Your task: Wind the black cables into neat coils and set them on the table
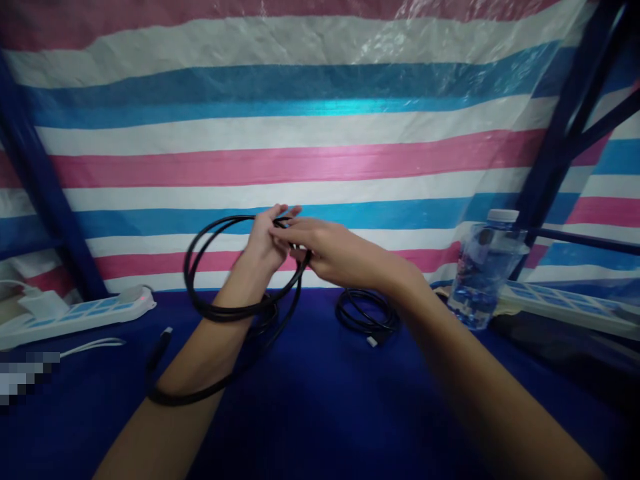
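Observation:
A black cable (220, 311) hangs in loose loops around my left hand (267, 240) and forearm, above the blue tabletop. My left hand is raised with the loops held in it, and some of its fingertips point up. My right hand (325, 250) meets it from the right, its fingers pinched on the same cable; the fingers partly hide each other. A tail of the cable swings down across my left forearm, and its plug (161, 347) with a metal tip sticks up to the left of that arm.
A second coiled black cable (367, 313) lies on the blue tabletop (320, 407), with another dark coil (267, 313) behind my left wrist. A clear water bottle (485, 270) stands at right near a power strip (570, 307). Another power strip (95, 312) sits left. Striped sheeting (310, 163) hangs behind.

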`<control>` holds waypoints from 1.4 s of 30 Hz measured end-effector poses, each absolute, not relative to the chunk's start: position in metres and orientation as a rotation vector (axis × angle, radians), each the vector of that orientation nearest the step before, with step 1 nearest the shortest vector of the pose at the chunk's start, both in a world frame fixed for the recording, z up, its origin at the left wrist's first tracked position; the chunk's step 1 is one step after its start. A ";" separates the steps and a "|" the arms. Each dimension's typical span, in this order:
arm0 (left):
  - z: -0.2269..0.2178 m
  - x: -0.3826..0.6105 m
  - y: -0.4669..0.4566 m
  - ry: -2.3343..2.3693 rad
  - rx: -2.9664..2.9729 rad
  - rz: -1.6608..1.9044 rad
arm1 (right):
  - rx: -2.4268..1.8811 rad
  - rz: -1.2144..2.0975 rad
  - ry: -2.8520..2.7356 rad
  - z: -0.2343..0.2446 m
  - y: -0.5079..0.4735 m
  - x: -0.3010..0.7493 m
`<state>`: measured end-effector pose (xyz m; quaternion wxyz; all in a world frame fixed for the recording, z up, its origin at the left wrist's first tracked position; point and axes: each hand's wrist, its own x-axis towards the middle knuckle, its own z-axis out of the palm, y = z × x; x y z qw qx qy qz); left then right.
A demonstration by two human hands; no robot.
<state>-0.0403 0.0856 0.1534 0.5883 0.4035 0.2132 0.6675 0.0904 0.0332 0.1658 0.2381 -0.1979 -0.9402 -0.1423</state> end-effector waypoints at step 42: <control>0.172 -0.074 0.066 0.903 1.688 1.466 | -0.657 1.051 -1.888 0.162 0.066 0.115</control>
